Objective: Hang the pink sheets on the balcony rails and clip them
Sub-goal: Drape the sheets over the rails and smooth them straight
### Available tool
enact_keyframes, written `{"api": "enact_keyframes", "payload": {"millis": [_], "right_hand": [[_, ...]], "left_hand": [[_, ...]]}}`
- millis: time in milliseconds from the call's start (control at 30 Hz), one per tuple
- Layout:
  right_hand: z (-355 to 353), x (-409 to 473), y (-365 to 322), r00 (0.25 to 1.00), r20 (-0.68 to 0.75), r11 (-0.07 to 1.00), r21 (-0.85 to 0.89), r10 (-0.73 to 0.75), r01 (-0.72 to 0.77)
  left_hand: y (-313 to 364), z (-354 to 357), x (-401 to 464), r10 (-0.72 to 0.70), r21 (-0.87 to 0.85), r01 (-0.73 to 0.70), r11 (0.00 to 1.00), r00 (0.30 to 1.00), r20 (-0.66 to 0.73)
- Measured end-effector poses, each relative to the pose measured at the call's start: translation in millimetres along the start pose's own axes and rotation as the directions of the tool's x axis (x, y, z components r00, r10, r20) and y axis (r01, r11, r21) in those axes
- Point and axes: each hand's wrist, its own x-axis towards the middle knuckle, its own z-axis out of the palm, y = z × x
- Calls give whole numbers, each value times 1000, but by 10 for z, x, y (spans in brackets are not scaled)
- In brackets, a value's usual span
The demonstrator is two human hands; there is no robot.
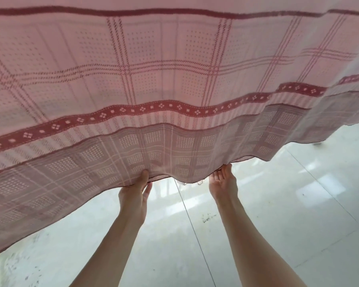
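Pink sheet (174, 79) hem in left hand (135, 195) grip, beside right hand (223, 183).

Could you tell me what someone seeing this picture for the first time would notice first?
The pink sheet fills the upper half of the view, checked, with a dark red patterned band running across it. Below its wavy lower edge, the left hand pinches the hem while the right hand reaches up with fingers tucked behind it. Beneath both arms lies a glossy tiled floor.
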Motion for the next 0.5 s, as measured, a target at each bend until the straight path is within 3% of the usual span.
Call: {"api": "enact_keyframes", "payload": {"millis": [200, 333, 500], "right_hand": [[32, -20, -64, 1000, 0, 999, -45, 15, -15], [140, -43, -286, 984, 114, 990, -37, 138, -135], [204, 94, -779, 964, 215, 987, -47, 159, -152]], "left_hand": [[-19, 26, 21, 53, 13, -52, 999, 997, -58], [-90, 64, -19, 98, 39, -96, 995, 993, -71], [-149, 126, -61, 123, -23, -125, 992, 987, -100]]}}
